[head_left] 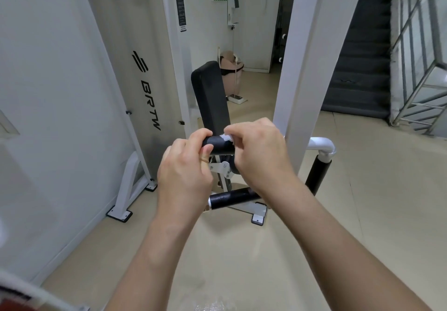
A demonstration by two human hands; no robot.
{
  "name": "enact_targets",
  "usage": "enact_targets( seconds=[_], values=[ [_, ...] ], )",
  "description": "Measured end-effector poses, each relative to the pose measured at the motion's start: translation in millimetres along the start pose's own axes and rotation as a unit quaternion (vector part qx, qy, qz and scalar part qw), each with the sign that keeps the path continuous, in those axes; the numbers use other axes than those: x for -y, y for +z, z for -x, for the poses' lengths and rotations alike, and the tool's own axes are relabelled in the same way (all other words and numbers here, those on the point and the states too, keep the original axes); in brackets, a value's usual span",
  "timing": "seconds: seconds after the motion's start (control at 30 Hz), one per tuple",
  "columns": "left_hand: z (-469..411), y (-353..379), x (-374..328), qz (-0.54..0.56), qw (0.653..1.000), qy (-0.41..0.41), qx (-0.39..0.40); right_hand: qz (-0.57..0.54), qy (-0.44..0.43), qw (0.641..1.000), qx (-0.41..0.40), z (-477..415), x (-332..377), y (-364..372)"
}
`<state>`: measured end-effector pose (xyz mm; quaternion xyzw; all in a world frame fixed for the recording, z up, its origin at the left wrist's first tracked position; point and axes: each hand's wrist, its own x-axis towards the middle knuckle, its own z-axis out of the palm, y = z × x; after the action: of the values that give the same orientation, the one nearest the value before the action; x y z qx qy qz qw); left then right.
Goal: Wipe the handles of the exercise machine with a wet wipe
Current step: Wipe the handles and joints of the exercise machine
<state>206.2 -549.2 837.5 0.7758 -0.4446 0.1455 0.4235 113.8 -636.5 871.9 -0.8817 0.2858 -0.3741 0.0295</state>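
At the centre of the frame the black handle (219, 146) runs left to right, the left hand (185, 165) curled closed around its free end while the right hand (260, 152) pinches the white wet wipe (227, 138) against its top, nearer the unwiped span.

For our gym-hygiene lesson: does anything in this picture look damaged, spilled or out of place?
Nothing stands out as damaged. The left hand steadies the end of the black handle while the right hand presses a white wipe on it. A glossy patch on the floor near the bottom edge might be wet; I cannot tell.
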Motion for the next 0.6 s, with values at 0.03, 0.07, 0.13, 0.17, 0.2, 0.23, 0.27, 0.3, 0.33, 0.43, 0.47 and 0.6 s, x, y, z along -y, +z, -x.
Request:
enact_targets(
  seconds=[0.03,0.07,0.13,0.17,0.2,0.23,0.27,0.3,0.33,0.43,0.47,0.6],
  values=[
    [0,0,0,-0.001,1.0,-0.004,0.002,0.002,0.005,1.0,0.021,-5,1,2],
    [-1,-1,1,-0.001,1.0,-0.007,0.003,0.001,0.005,1.0,0.026,-4,3,3],
    [-3,-1,2,0.002,1.0,-0.009,0.002,-0.003,-0.005,1.0,0.007,8,5,4],
    [-3,-1,2,0.004,1.0,-0.01,0.001,-0.013,-0.016,1.0,-0.014,17,4,5],
    [-3,0,2,0.005,1.0,-0.009,0.0,-0.019,-0.032,0.999,-0.032,22,2,6],
    [-3,0,2,0.003,1.0,-0.007,-0.003,-0.026,-0.047,0.998,-0.029,23,0,6],
    [-3,1,2,0.0,1.0,-0.005,-0.004,-0.034,-0.046,0.998,-0.008,19,1,4],
    [-3,2,2,-0.001,1.0,-0.003,-0.004,-0.047,-0.038,0.998,0.021,12,2,4],
    [-4,2,2,0.0,1.0,-0.004,-0.002,-0.049,-0.03,0.998,0.039,5,3,4],
    [-6,0,2,0.001,1.0,-0.02,0.01,-0.02,-0.039,0.999,0.004,7,7,8],
    [-6,-1,1,0.002,1.0,-0.027,0.015,-0.019,-0.036,0.999,-0.014,15,9,8],
    [-4,-3,-2,0.006,0.999,-0.035,0.016,-0.101,0.007,0.994,-0.029,10,1,6]
  ],
)
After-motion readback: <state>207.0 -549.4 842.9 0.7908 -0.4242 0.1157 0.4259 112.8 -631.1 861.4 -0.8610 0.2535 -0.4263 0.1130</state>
